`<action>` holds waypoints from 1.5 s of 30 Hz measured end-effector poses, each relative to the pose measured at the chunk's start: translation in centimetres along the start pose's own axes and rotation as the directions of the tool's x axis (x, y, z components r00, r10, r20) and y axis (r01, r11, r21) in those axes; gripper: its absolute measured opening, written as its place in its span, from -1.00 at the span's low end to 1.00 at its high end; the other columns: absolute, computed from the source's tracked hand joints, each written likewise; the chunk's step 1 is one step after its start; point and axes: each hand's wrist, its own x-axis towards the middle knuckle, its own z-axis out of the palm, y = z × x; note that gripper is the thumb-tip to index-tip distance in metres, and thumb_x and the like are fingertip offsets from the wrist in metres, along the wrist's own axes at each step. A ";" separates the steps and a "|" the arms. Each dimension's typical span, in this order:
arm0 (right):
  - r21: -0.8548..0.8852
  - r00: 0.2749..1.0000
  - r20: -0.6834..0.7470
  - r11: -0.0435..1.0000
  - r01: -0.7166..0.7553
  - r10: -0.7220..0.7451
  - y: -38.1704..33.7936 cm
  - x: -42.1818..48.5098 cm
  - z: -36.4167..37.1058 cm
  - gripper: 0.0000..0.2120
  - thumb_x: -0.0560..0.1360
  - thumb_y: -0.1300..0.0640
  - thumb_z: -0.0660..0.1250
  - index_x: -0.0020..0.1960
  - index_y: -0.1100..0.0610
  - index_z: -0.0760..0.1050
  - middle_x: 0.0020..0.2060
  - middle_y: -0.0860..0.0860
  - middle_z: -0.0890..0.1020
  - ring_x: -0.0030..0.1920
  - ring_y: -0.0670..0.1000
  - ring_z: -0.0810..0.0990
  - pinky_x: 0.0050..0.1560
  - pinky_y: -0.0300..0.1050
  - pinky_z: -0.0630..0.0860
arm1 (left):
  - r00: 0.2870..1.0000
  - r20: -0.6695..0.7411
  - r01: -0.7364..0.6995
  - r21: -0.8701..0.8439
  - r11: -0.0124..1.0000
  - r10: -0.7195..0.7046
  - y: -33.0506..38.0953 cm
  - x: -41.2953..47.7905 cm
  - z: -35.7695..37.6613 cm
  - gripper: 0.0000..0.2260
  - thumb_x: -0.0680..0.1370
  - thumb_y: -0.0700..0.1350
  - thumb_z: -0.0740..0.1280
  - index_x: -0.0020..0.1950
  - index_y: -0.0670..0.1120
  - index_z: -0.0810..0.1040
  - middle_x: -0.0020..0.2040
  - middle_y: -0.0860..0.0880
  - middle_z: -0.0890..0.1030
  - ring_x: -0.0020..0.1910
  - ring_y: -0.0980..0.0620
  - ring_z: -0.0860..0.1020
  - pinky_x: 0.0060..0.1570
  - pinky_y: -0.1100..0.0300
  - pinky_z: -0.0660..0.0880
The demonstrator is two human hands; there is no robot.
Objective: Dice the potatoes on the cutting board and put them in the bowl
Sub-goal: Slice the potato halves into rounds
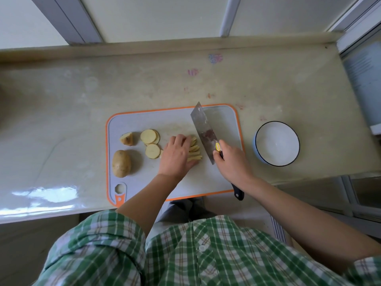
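Observation:
A grey cutting board (144,118) with an orange rim lies on the counter. On its left sit a whole potato (121,163), a potato end piece (127,138) and round potato slices (150,137). My left hand (176,155) presses down on a bundle of potato strips (194,152) near the board's middle, fingers curled over them. My right hand (231,161) grips the black handle of a cleaver (204,131), whose blade is just right of the strips. A white bowl (277,143) with a dark rim stands right of the board and holds nothing.
The pale counter (82,100) runs left and behind the board, ending at a raised back edge below a window frame. Its right end stops just past the bowl. My green plaid shirt fills the bottom of the view.

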 end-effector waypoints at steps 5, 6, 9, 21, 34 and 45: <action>-0.103 0.999 0.026 0.994 0.039 -0.037 -0.3 -0.3 1.4 -0.83 0.62 0.12 0.11 0.11 0.20 0.38 -0.35 0.08 0.43 -0.29 0.21 0.48 -0.34 -0.05 0.21 | 1.000 0.006 0.003 -0.048 0.999 -0.002 -0.2 0.6 0.0 -0.45 0.42 0.06 0.47 0.33 -0.14 0.45 0.13 -0.14 0.45 0.10 -0.15 0.40 0.11 0.02 0.41; -0.109 0.998 0.027 0.993 0.052 -0.049 -0.4 -0.5 1.7 -0.82 0.62 0.12 0.11 0.14 0.20 0.38 -0.35 0.08 0.43 -0.27 0.21 0.51 -0.34 -0.05 0.22 | 1.000 0.009 0.005 -0.048 0.999 -0.005 -0.3 0.5 0.0 -0.44 0.42 0.06 0.47 0.34 -0.14 0.45 0.14 -0.14 0.45 0.11 -0.15 0.40 0.12 0.02 0.41; -0.101 0.999 0.015 0.994 0.052 -0.050 -0.4 -1.0 2.3 -0.75 0.63 0.11 0.09 0.22 0.20 0.38 -0.31 0.13 0.52 -0.25 0.20 0.55 -0.34 -0.01 0.30 | 1.000 0.005 -0.002 -0.039 0.999 0.002 -0.6 0.3 0.1 -0.43 0.42 0.07 0.46 0.35 -0.13 0.44 0.14 -0.12 0.45 0.10 -0.14 0.40 0.12 0.02 0.41; -0.084 0.998 -0.025 0.995 0.054 -0.057 -1.4 -0.6 0.6 -0.82 0.62 0.14 0.11 0.12 0.22 0.39 -0.37 0.05 0.40 -0.31 0.19 0.46 -0.33 -0.06 0.20 | 0.980 -0.166 -0.125 -0.082 0.989 0.110 -1.5 -0.5 0.1 -0.59 0.34 -0.09 0.57 0.12 -0.20 0.62 -0.03 -0.13 0.61 -0.10 -0.18 0.55 -0.15 0.05 0.55; -0.146 0.998 0.027 0.988 0.057 -0.054 -2.6 -0.7 1.3 -0.86 0.61 0.16 0.11 0.08 0.21 0.37 -0.32 0.06 0.40 -0.21 0.22 0.50 -0.29 -0.05 0.19 | 0.971 -0.153 -0.199 -0.077 0.977 0.186 -1.4 0.5 0.4 -0.86 0.29 -0.28 0.57 -0.21 -0.15 0.69 -0.17 -0.10 0.63 -0.24 -0.17 0.58 -0.41 0.12 0.55; -0.072 0.998 0.059 0.997 0.013 -0.008 -3.1 -0.6 3.4 -0.86 0.61 0.18 0.09 0.12 0.21 0.31 -0.32 0.06 0.41 -0.19 0.23 0.54 -0.29 -0.06 0.21 | 0.976 -0.134 -0.179 -0.066 0.982 0.169 -1.8 0.9 1.1 -0.83 0.26 -0.31 0.58 -0.21 -0.18 0.69 -0.20 -0.10 0.62 -0.24 -0.16 0.56 -0.54 0.09 0.50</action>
